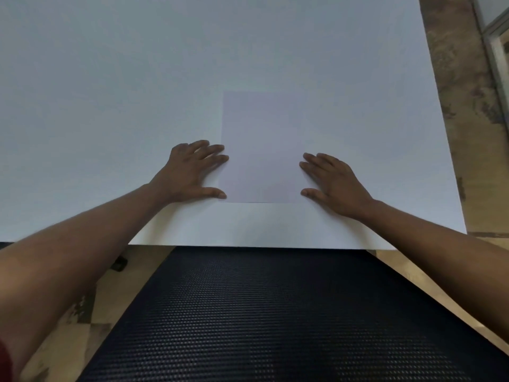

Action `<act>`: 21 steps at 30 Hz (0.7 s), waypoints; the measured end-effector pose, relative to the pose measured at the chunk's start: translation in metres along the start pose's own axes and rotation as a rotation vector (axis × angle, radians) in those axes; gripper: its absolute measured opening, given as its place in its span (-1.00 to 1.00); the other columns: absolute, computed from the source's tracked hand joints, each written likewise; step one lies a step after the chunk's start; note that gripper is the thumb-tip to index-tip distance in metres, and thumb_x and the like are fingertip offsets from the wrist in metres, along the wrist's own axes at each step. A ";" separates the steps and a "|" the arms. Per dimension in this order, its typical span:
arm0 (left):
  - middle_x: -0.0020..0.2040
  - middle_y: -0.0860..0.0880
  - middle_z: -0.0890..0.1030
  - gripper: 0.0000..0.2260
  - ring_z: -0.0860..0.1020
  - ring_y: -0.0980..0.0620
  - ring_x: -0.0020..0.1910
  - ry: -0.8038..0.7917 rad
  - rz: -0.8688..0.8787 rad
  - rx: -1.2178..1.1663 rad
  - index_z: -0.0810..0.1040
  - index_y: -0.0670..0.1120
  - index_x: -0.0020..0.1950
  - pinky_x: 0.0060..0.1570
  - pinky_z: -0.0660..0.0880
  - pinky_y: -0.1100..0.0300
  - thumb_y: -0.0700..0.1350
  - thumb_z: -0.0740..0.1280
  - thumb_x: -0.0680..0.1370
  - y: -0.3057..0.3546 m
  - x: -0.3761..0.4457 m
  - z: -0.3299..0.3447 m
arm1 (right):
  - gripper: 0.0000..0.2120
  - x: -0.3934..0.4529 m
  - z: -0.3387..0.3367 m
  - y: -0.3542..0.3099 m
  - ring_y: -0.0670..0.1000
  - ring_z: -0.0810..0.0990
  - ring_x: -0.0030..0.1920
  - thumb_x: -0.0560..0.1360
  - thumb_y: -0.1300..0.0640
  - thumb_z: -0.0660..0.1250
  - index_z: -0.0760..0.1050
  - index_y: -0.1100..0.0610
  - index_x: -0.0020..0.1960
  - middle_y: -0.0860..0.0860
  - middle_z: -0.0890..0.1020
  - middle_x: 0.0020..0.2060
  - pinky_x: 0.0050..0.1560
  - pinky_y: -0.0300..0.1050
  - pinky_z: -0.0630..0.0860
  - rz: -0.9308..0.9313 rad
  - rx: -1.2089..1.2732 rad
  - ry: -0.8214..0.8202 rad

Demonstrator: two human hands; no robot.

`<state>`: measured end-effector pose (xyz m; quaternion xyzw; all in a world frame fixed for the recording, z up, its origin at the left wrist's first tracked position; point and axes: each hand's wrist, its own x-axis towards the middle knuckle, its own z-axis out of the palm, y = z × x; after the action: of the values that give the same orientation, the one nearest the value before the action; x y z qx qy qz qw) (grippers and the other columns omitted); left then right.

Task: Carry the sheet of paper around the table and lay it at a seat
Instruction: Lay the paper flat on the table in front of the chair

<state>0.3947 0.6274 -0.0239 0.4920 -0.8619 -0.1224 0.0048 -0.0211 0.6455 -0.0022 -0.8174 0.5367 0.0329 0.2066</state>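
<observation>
From the head camera, the sheet of paper (260, 147) lies flat on the white counter (110, 78), a little toward 6 o'clock of the picture's middle, its long sides running from 12 to 6 o'clock and its near short edge parallel to the counter's near edge but set back from it. The left hand (192, 172) lies palm down at the sheet's 9 o'clock side; its grip is apart, the fingers straight and spread, with the fingertips (223, 158) and the thumb tip reaching the paper's left edge and just overlapping it. The right hand (334, 180) mirrors it at the 3 o'clock side, also flat with the fingers straight and apart, their tips at the paper's right edge; whether they press on the sheet or only on the counter beside it cannot be told, because paper and counter are nearly the same colour there. Neither hand curls round anything. Both bare forearms run in from the lower corners, at 7 and 5 o'clock. At 6 o'clock, below the counter's near edge, a black mesh chair (261, 312) fills the lower middle. Mottled tan floor (468, 106) shows along the 3 o'clock side and beside the chair.
</observation>
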 end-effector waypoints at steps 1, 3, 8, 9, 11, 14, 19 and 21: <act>0.68 0.07 0.37 -0.11 0.31 -0.14 0.66 0.007 -0.004 -0.008 0.41 0.13 0.64 0.52 0.22 -0.24 0.62 0.23 0.44 0.000 0.000 0.000 | -0.31 0.000 0.000 -0.001 0.08 0.17 0.69 0.64 -0.29 0.27 0.28 -0.02 0.67 -0.08 0.24 0.70 0.64 0.12 0.15 0.003 0.000 0.000; 0.68 0.07 0.38 -0.11 0.32 -0.14 0.66 0.015 -0.004 -0.009 0.42 0.12 0.64 0.52 0.23 -0.22 0.61 0.24 0.44 0.001 0.000 0.000 | -0.33 0.000 -0.001 -0.001 0.08 0.16 0.69 0.65 -0.25 0.31 0.27 -0.02 0.67 -0.08 0.23 0.70 0.64 0.11 0.14 0.005 -0.001 -0.004; 0.70 0.09 0.35 -0.10 0.29 -0.12 0.67 -0.009 -0.029 -0.016 0.40 0.14 0.65 0.54 0.19 -0.19 0.62 0.23 0.44 0.002 0.000 0.000 | -0.30 -0.001 -0.001 -0.001 0.08 0.16 0.69 0.63 -0.31 0.24 0.27 -0.03 0.68 -0.09 0.23 0.70 0.65 0.14 0.17 0.004 -0.007 -0.006; 0.70 0.09 0.34 -0.10 0.28 -0.11 0.68 -0.011 -0.032 -0.019 0.39 0.14 0.65 0.55 0.17 -0.20 0.62 0.23 0.44 0.002 0.000 0.000 | -0.29 -0.001 -0.001 -0.001 0.07 0.16 0.69 0.62 -0.33 0.21 0.26 -0.04 0.68 -0.09 0.23 0.70 0.65 0.14 0.17 0.005 -0.008 -0.007; 0.71 0.09 0.32 -0.10 0.26 -0.11 0.69 -0.015 -0.033 -0.027 0.39 0.13 0.66 0.56 0.16 -0.20 0.62 0.23 0.44 0.002 0.000 0.001 | -0.29 -0.001 -0.001 -0.002 0.07 0.15 0.69 0.62 -0.34 0.18 0.25 -0.04 0.68 -0.09 0.22 0.70 0.65 0.14 0.16 0.005 -0.011 -0.012; 0.71 0.09 0.32 -0.09 0.26 -0.12 0.68 -0.010 -0.028 -0.029 0.39 0.13 0.66 0.55 0.17 -0.22 0.62 0.22 0.44 0.000 0.001 0.003 | -0.29 -0.001 -0.001 -0.002 0.07 0.15 0.69 0.62 -0.33 0.18 0.25 -0.04 0.68 -0.09 0.22 0.70 0.64 0.12 0.15 0.006 -0.017 -0.010; 0.72 0.09 0.31 -0.09 0.26 -0.13 0.69 -0.017 -0.026 -0.024 0.37 0.14 0.67 0.55 0.17 -0.23 0.63 0.19 0.45 -0.003 0.002 0.007 | -0.29 -0.002 0.000 -0.004 0.08 0.13 0.70 0.63 -0.31 0.17 0.24 -0.01 0.69 -0.07 0.20 0.71 0.64 0.13 0.14 0.008 -0.011 -0.018; 0.71 0.08 0.31 -0.09 0.27 -0.13 0.68 -0.013 -0.021 -0.020 0.37 0.13 0.67 0.55 0.19 -0.24 0.63 0.19 0.45 -0.003 0.003 0.007 | -0.28 -0.002 -0.001 -0.004 0.09 0.13 0.70 0.62 -0.32 0.15 0.24 0.00 0.69 -0.06 0.20 0.71 0.64 0.12 0.13 0.007 -0.012 -0.023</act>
<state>0.3952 0.6251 -0.0313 0.5001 -0.8555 -0.1340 0.0030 -0.0184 0.6480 0.0008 -0.8163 0.5370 0.0462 0.2080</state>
